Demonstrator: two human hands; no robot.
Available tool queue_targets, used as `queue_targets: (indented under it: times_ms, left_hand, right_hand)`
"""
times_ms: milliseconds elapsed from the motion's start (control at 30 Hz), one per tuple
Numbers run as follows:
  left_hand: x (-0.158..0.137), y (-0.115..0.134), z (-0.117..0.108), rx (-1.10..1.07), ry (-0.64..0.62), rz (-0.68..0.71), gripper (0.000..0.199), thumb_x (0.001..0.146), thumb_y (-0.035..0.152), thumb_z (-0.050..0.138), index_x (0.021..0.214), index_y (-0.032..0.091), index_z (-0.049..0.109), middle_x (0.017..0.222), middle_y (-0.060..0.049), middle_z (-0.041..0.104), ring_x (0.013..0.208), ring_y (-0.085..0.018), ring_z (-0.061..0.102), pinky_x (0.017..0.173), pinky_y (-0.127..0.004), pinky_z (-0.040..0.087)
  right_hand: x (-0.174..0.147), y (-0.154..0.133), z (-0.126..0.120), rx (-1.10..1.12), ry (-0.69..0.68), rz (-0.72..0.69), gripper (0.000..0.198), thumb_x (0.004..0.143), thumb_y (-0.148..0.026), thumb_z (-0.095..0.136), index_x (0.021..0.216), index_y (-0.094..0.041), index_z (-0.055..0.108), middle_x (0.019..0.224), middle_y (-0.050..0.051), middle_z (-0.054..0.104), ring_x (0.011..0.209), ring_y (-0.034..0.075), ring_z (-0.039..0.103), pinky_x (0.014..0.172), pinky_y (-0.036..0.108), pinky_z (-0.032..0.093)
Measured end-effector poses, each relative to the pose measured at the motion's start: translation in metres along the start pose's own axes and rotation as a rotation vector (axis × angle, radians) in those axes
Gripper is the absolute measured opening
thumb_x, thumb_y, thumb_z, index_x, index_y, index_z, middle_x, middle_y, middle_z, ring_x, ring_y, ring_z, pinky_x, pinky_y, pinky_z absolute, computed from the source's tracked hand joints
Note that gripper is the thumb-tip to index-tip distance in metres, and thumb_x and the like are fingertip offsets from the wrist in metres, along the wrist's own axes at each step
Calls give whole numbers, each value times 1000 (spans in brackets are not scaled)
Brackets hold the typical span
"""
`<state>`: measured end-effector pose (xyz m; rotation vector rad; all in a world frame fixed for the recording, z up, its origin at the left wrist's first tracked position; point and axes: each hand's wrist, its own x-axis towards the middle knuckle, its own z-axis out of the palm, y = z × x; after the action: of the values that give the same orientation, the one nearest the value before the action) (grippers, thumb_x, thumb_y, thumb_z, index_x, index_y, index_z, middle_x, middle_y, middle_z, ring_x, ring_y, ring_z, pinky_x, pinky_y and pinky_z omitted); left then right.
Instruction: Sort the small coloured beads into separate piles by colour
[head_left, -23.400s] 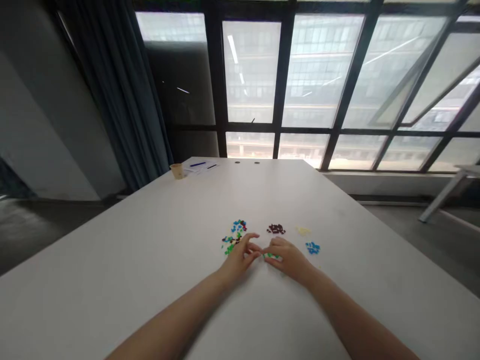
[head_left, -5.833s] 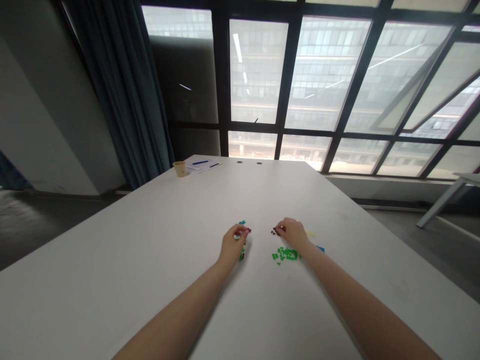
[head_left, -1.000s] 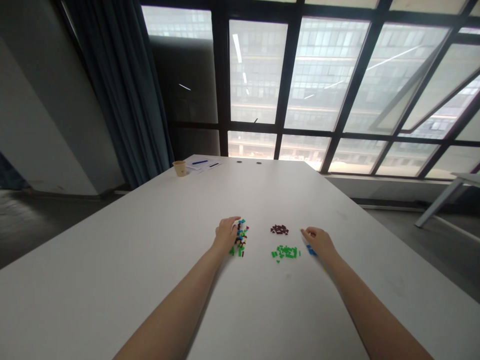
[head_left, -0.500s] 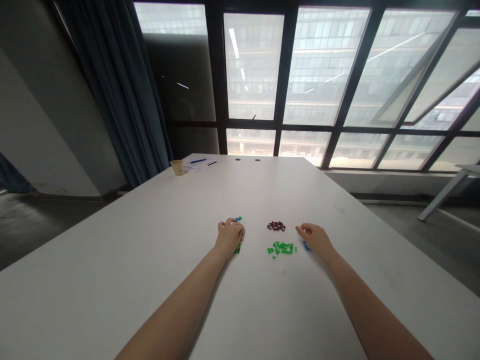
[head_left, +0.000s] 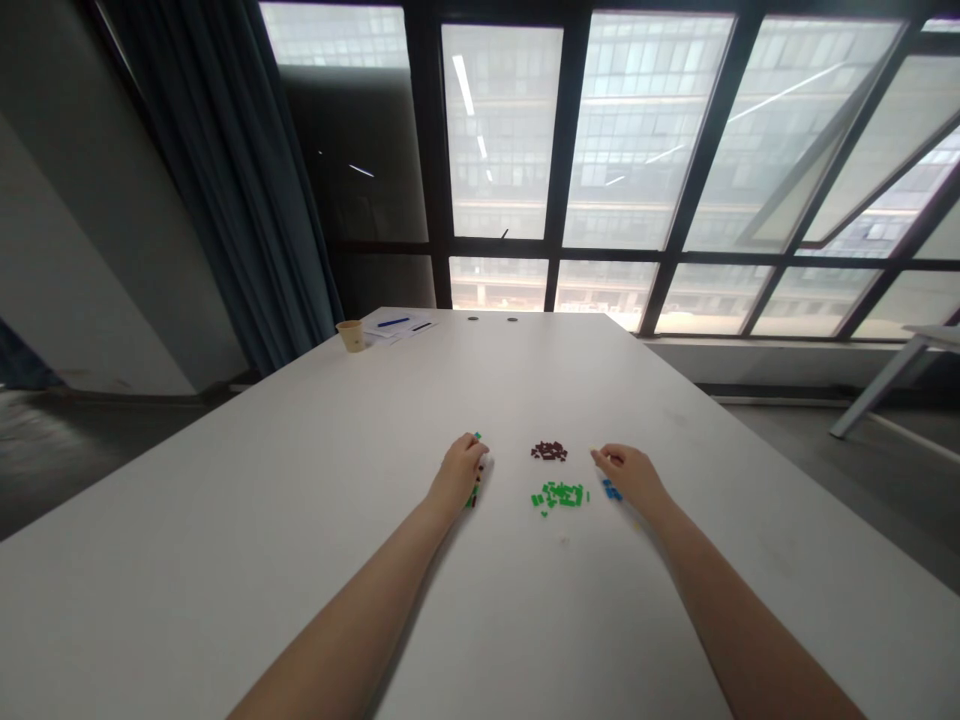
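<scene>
My left hand [head_left: 458, 472] rests on the white table, fingers bent together over a small group of mixed pieces. Some green and dark pieces [head_left: 472, 496] show beside its palm, and a teal piece [head_left: 478, 435] lies just beyond the fingers. What its fingertips hold, if anything, is hidden. To the right, my right hand [head_left: 628, 470] is closed in a pinch; whatever is between the fingertips is too small to name. Next to its wrist lie blue pieces [head_left: 611, 489], partly covered. Between the hands sit a dark brown heap of small pieces [head_left: 549, 451] and, nearer me, a green heap [head_left: 559, 494].
The long white table [head_left: 517, 390] runs towards the windows. A beige cup [head_left: 351, 336] stands at its far left edge, beside papers [head_left: 384, 328] with a blue pen [head_left: 393, 322]. A tiny pale bit [head_left: 563, 540] lies in front of the green heap.
The fingers of my left hand have drawn closer together and turned inward. My right hand stays almost in place, and more of the blue pieces beside it shows. The view has shifted slightly.
</scene>
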<state>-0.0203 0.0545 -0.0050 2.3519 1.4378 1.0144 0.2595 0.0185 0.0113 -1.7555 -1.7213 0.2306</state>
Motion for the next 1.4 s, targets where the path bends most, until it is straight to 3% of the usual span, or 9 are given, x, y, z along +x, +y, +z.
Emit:
queue_targets:
  times_ms: [200,400,600,867,1033,1267,1400]
  left_hand:
    - [-10,21,-5,-242,59,65,22,78,16,41,83,19,62,85,-5,64,82,-16,57,79,-32,44]
    - [-23,47,-7,-335,121,27,24,78,25,50,102,22,53,89,-3,65,75,-13,59,73,-29,47]
    - [-29,57,-7,-290,106,104,35,78,22,51,112,23,40,89,-2,65,80,-12,59,80,-32,46]
    - [-31,57,-1,-283,96,173,53,80,20,48,127,26,24,88,-1,64,82,-12,58,80,-32,45]
    - [-33,58,0,-352,45,123,60,79,20,50,130,27,19,86,0,63,79,-12,57,80,-32,44]
    - [-32,64,2,-687,-82,-42,73,77,19,52,133,24,6,82,-1,63,77,-13,58,78,-32,45]
    - [-31,64,4,-783,-93,-97,74,75,18,54,132,25,7,95,-5,61,83,-14,57,78,-33,45]
  right_hand:
    - [-5,-7,0,12,0,-48,34,75,-40,43,52,-17,52,48,-1,47,47,11,42,49,22,28]
    - [-16,-33,8,45,7,-268,30,78,-33,43,54,-17,53,50,-1,47,50,11,41,51,22,31]
    - [-33,-60,19,149,9,-480,11,78,-26,51,77,-20,61,70,2,56,70,14,50,68,27,38]
    - [-41,-69,28,125,61,-661,22,80,-22,49,100,-24,60,73,3,54,73,15,47,70,30,39]
    - [-38,-66,27,81,68,-701,25,81,-19,49,102,-27,60,73,3,53,71,15,46,67,29,38]
    - [-40,-68,27,44,33,-759,17,81,-22,49,85,-24,65,71,2,52,71,14,45,68,28,36]
    - [-29,-63,20,41,11,-709,15,81,-22,49,81,-21,64,71,2,55,72,14,47,69,28,37]
